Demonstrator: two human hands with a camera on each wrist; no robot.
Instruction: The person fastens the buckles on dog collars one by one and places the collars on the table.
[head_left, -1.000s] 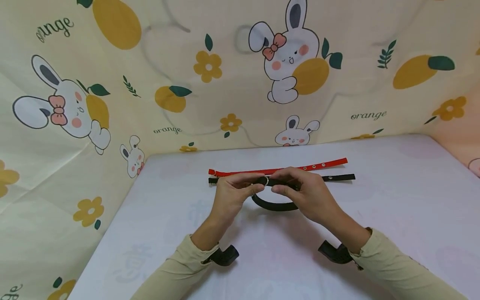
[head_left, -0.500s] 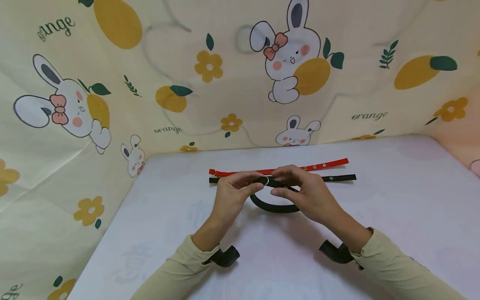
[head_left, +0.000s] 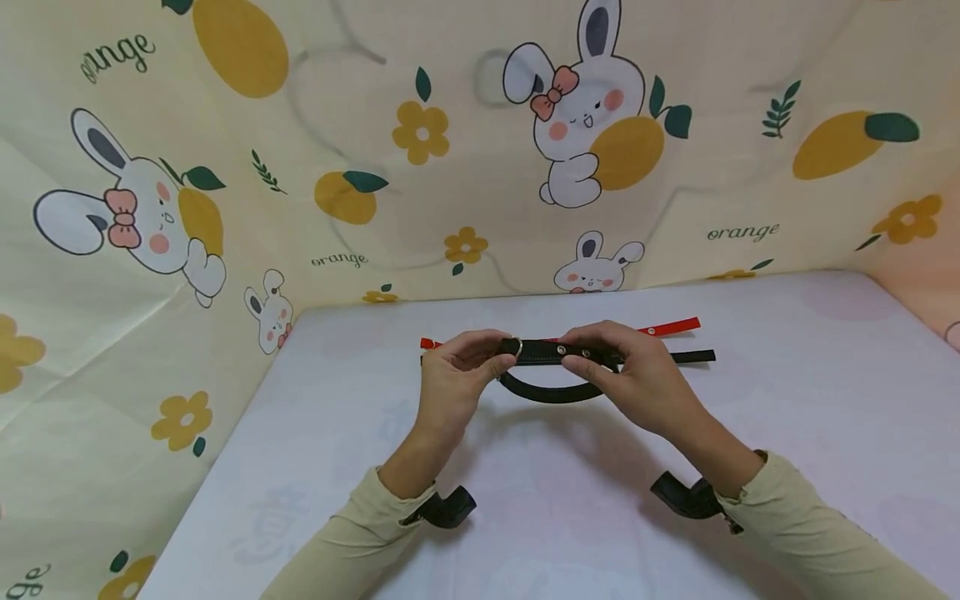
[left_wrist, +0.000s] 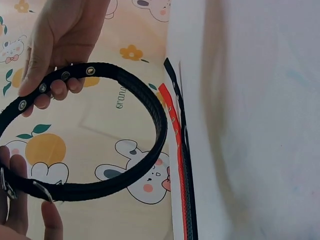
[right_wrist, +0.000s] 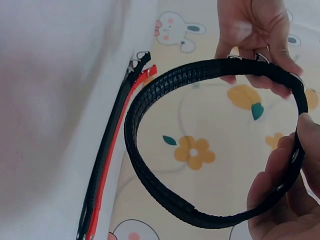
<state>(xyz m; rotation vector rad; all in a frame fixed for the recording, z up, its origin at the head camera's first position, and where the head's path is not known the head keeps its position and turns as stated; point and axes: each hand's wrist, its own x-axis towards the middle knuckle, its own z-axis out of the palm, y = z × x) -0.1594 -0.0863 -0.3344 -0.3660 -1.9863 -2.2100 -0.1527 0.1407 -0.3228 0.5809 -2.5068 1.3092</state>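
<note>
A black collar (head_left: pixel 540 353) with metal eyelets is bent into a loop above the table, held between both hands. My left hand (head_left: pixel 457 387) pinches its buckle end beside a metal D-ring (head_left: pixel 519 347). My right hand (head_left: pixel 648 383) grips the eyelet end between thumb and fingers. In the left wrist view, the loop (left_wrist: pixel 159 122) hangs round, with several eyelets (left_wrist: pixel 90 71) facing inward. The right wrist view shows the band (right_wrist: pixel 131 135) running closed between the two hands. Fingers partly cover the buckle.
Behind the hands, a red collar (head_left: pixel 671 327) and another black collar (head_left: pixel 693 356) lie stretched side by side on the white table (head_left: pixel 337 458). A patterned cloth (head_left: pixel 420 192) with rabbits and oranges hangs along the back and left.
My hands have drawn slightly apart, the right one shifting right. The collar's upper band has turned, so its flat face and eyelets now show between them.
</note>
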